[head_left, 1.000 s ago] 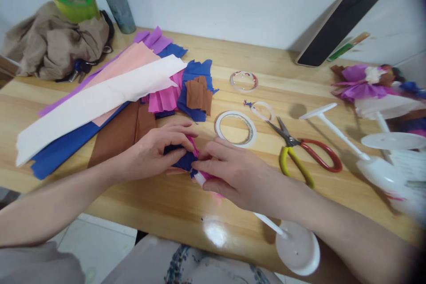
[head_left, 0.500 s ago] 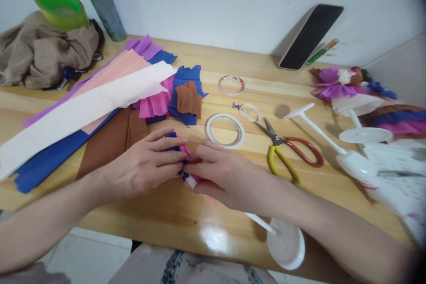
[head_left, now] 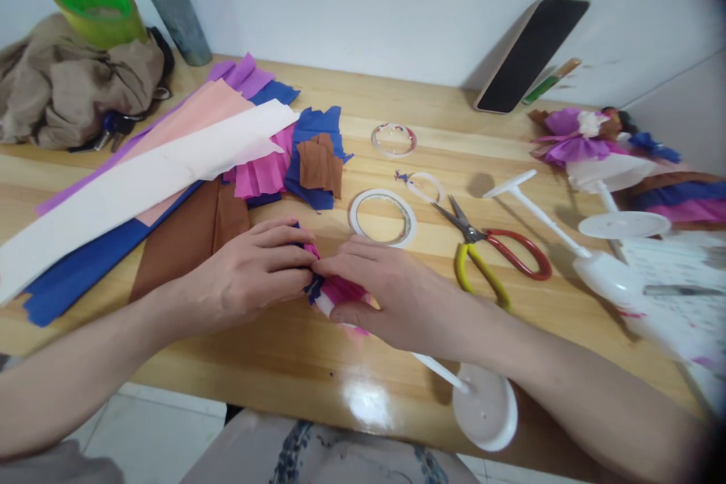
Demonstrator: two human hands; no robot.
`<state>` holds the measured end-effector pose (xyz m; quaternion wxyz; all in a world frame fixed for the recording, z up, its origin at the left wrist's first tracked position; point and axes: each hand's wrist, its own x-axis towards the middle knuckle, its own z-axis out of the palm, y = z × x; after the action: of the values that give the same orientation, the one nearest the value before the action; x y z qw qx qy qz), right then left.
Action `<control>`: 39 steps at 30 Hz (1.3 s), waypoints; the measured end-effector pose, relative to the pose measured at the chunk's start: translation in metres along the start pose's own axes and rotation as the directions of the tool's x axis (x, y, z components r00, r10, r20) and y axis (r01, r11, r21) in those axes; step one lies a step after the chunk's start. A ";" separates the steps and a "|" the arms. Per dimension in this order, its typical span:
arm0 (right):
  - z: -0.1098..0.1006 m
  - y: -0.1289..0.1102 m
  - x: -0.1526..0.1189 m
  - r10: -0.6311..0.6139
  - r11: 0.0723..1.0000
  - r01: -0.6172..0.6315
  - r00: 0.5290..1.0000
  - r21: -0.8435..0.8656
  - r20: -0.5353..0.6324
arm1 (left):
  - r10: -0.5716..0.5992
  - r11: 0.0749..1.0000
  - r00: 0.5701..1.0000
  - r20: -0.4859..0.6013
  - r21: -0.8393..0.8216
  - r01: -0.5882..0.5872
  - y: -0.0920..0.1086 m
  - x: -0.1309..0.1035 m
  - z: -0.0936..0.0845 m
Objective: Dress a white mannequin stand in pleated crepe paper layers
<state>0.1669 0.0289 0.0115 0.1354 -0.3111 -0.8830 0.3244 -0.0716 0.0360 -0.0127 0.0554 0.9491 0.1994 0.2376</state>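
Over smooth wooden tabletop (head_left: 272,363), both hands (head_left: 246,272), close together, pinch crinkled pink-and-blue paper (head_left: 342,290).

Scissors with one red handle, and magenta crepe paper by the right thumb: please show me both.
Scissors (head_left: 472,234): head view, at the pivot where the blades meet.
Magenta crepe paper (head_left: 342,289): head view, on its visible folded part.

Held paper (head_left: 340,289): blue, magenta. Stand (head_left: 485,412): white. Scissors (head_left: 472,234): 1 red handle (head_left: 546,261), 1 yellow handle (head_left: 488,272).
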 end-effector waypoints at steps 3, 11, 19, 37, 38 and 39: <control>-0.007 0.001 -0.001 -0.018 0.997 0.021 0.999 0.076 -0.041 | 0.026 1.000 1.000 -0.001 -0.006 -0.026 0.001 0.004 -0.004; -0.040 0.019 -0.006 0.034 0.999 -0.026 0.954 0.030 -0.298 | 0.096 0.994 0.994 0.054 0.054 -0.099 0.004 0.009 -0.012; -0.050 0.035 -0.006 0.189 0.962 -0.194 0.981 -0.191 -0.047 | 0.053 0.999 0.998 0.024 0.006 -0.054 0.002 0.001 -0.005; -0.046 0.043 -0.002 0.405 0.839 -0.296 0.900 -0.457 0.160 | -0.331 0.941 0.735 0.592 0.151 0.303 -0.043 0.102 -0.011; -0.046 0.043 -0.002 0.412 0.831 -0.304 0.899 -0.466 0.147 | -0.323 0.944 0.720 0.614 0.151 0.295 -0.044 0.106 -0.007; -0.047 0.043 -0.002 0.416 0.826 -0.311 0.899 -0.471 0.138 | -0.311 0.948 0.714 0.628 0.147 0.283 -0.045 0.108 -0.003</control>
<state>0.2092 0.0761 0.0179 -0.1077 -0.4564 -0.8663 0.1722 -0.0012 0.1212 0.0272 0.1386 0.9289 0.3226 -0.1181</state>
